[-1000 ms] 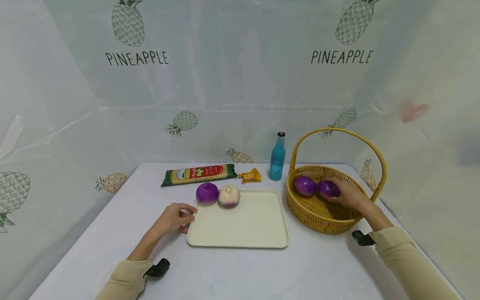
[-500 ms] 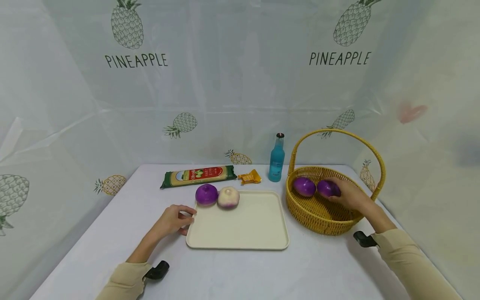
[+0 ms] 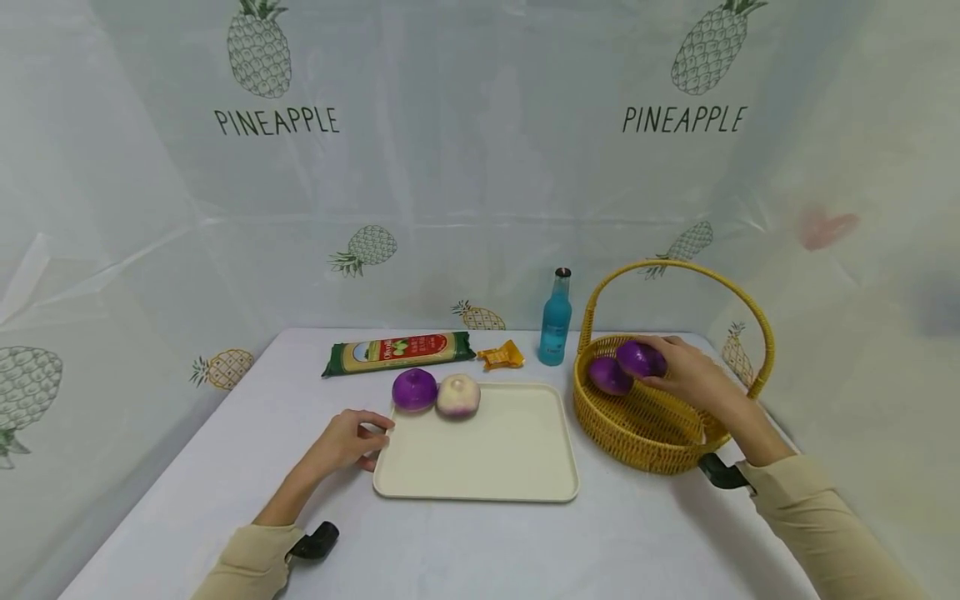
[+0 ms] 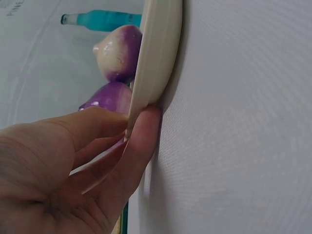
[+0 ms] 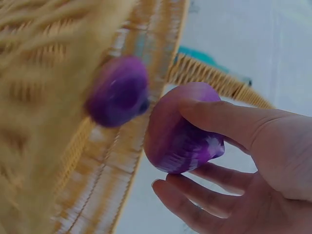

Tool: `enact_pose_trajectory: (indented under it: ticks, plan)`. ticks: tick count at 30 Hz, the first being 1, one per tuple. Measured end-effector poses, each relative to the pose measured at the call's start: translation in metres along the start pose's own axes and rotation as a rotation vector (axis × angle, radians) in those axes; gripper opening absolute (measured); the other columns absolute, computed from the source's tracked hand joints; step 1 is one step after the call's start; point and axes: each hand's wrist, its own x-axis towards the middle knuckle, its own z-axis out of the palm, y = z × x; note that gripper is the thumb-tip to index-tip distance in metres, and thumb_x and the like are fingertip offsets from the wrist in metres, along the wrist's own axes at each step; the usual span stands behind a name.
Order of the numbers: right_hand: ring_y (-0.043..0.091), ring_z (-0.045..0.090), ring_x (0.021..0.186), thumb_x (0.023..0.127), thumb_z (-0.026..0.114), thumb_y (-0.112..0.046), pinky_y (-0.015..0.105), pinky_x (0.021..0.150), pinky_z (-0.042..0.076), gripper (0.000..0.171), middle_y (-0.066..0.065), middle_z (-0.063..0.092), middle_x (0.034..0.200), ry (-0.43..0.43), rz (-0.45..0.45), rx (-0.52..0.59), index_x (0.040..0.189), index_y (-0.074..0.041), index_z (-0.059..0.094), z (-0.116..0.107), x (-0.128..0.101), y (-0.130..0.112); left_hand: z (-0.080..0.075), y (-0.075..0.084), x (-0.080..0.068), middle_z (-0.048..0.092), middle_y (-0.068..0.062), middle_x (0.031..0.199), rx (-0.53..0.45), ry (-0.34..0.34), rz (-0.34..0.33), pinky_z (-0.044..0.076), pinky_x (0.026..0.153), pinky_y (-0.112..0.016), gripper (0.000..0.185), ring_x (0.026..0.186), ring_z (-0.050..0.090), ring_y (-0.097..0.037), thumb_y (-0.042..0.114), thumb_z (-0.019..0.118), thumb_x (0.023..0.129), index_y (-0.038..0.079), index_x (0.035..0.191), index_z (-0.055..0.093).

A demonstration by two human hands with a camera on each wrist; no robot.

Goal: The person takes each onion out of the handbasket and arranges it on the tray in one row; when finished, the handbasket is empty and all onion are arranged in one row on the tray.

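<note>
A staged recording booth, not a real kitchen. Pineapple-print plastic sheeting (image 3: pixel 480 167) walls in a white tabletop (image 3: pixel 480 542). Food props sit on it.

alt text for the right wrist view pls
A right hand grips a purple onion lifted beside the rim of a wicker basket, where a second purple onion lies blurred. A bit of a teal bottle shows beyond.

Purple is being shown by the onion (image 3: pixel 641 358) held over the yellow woven basket (image 3: pixel 637 425); a second purple onion (image 3: pixel 609 375) is being seen inside; a cream tray (image 3: pixel 480 450) is being shown carrying one purple bulb (image 3: pixel 414 389) and one white-and-purple bulb (image 3: pixel 458 394); a turquoise bottle (image 3: pixel 555 321) is being seen behind
</note>
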Motion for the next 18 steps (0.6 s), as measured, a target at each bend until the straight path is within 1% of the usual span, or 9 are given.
enact_pose_trajectory:
  ticks: [3, 5, 9, 11, 15, 18]
  plan:
    - [0.049, 0.055, 0.115, 0.086, 0.074, -0.012, 0.062, 0.088, 0.053, 0.067, 0.034, 0.051, 0.131, -0.007, 0.002, -0.005, 0.144, -0.008, 0.043, -0.001, 0.004, -0.014, 0.000, 0.000, 0.000, 0.073, -0.012, 0.090, -0.001, -0.010, 0.021, 0.060, 0.053, -0.031, 0.026, 0.064, 0.066, -0.015, 0.003, 0.070, 0.085, 0.003, 0.111, 0.071]
    - [0.047, 0.056, 0.116, 0.086, 0.075, -0.013, 0.062, 0.091, 0.053, 0.067, 0.032, 0.051, 0.133, -0.008, -0.012, -0.002, 0.145, -0.008, 0.043, 0.000, 0.008, -0.024, 0.000, 0.000, 0.000, 0.073, -0.012, 0.091, -0.002, -0.013, 0.027, 0.060, 0.053, -0.031, 0.026, 0.065, 0.066, -0.015, 0.003, 0.070, 0.085, 0.003, 0.112, 0.071]
    - [0.046, 0.057, 0.116, 0.086, 0.075, -0.015, 0.061, 0.092, 0.053, 0.065, 0.030, 0.053, 0.133, 0.011, -0.092, -0.015, 0.143, -0.007, 0.045, 0.005, 0.016, -0.046, 0.000, 0.002, -0.002, 0.072, -0.011, 0.089, 0.008, 0.005, 0.010, 0.060, 0.052, -0.031, 0.026, 0.065, 0.066, -0.015, 0.002, 0.069, 0.085, 0.003, 0.110, 0.071]
    - [0.045, 0.057, 0.117, 0.086, 0.076, -0.016, 0.061, 0.092, 0.053, 0.064, 0.029, 0.053, 0.133, 0.017, -0.118, -0.014, 0.142, -0.009, 0.047, 0.010, 0.021, -0.056, 0.001, 0.002, -0.002, 0.072, -0.010, 0.088, 0.013, 0.014, -0.002, 0.060, 0.052, -0.031, 0.025, 0.064, 0.065, -0.015, 0.002, 0.069, 0.085, 0.004, 0.110, 0.071]
    - [0.044, 0.058, 0.116, 0.085, 0.076, -0.017, 0.061, 0.092, 0.054, 0.064, 0.027, 0.055, 0.132, 0.009, -0.124, -0.008, 0.142, -0.012, 0.048, 0.018, 0.031, -0.076, 0.001, 0.002, -0.002, 0.072, -0.009, 0.087, 0.015, 0.016, -0.005, 0.059, 0.052, -0.030, 0.025, 0.063, 0.065, -0.015, 0.002, 0.070, 0.085, 0.004, 0.110, 0.071]
    - [0.042, 0.059, 0.117, 0.085, 0.077, -0.017, 0.060, 0.092, 0.054, 0.065, 0.024, 0.055, 0.133, -0.014, -0.121, 0.009, 0.143, -0.014, 0.048, 0.022, 0.037, -0.089, 0.001, 0.002, -0.002, 0.072, -0.010, 0.088, 0.011, 0.013, 0.002, 0.059, 0.052, -0.030, 0.025, 0.062, 0.065, -0.015, 0.002, 0.070, 0.085, 0.004, 0.110, 0.071]
